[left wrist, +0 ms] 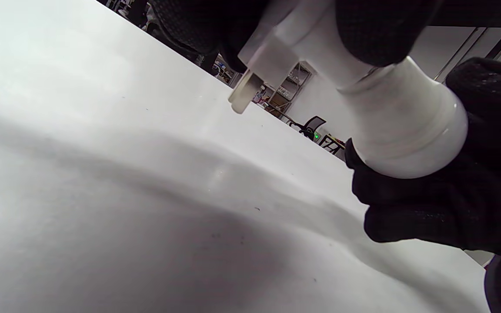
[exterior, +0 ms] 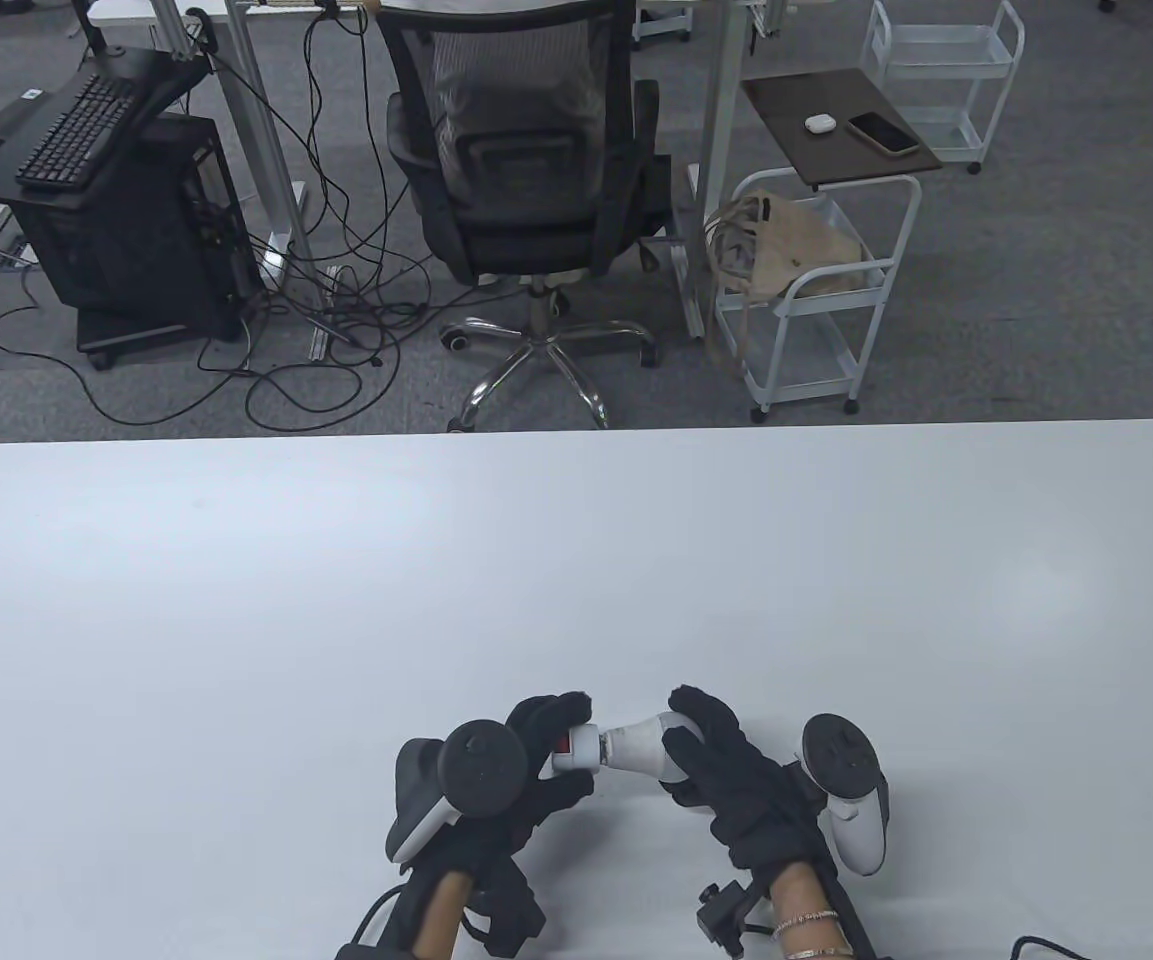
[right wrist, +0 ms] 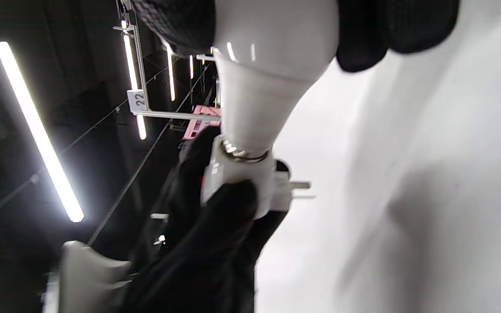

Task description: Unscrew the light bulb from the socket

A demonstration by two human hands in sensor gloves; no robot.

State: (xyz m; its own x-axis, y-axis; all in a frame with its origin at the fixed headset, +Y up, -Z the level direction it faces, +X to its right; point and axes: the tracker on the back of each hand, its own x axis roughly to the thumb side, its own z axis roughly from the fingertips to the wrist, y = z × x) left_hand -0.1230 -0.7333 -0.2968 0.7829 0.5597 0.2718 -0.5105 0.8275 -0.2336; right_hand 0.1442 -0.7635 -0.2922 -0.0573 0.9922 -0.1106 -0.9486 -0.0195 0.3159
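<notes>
A white light bulb (exterior: 641, 748) sits in a white plug-in socket (exterior: 576, 750) with a red switch, held sideways just above the white table (exterior: 576, 580) near its front edge. My left hand (exterior: 536, 760) grips the socket. My right hand (exterior: 711, 760) grips the bulb's globe. In the left wrist view the bulb (left wrist: 402, 130) meets the socket (left wrist: 294, 39), whose plug prong (left wrist: 244, 93) points down at the table. In the right wrist view a strip of metal thread (right wrist: 244, 153) shows between the bulb (right wrist: 268, 78) and the socket (right wrist: 237, 178).
Beyond the table's far edge stand an office chair (exterior: 526, 170), a white cart (exterior: 816, 290) with a bag, and a black computer stand (exterior: 126, 220) with cables on the floor.
</notes>
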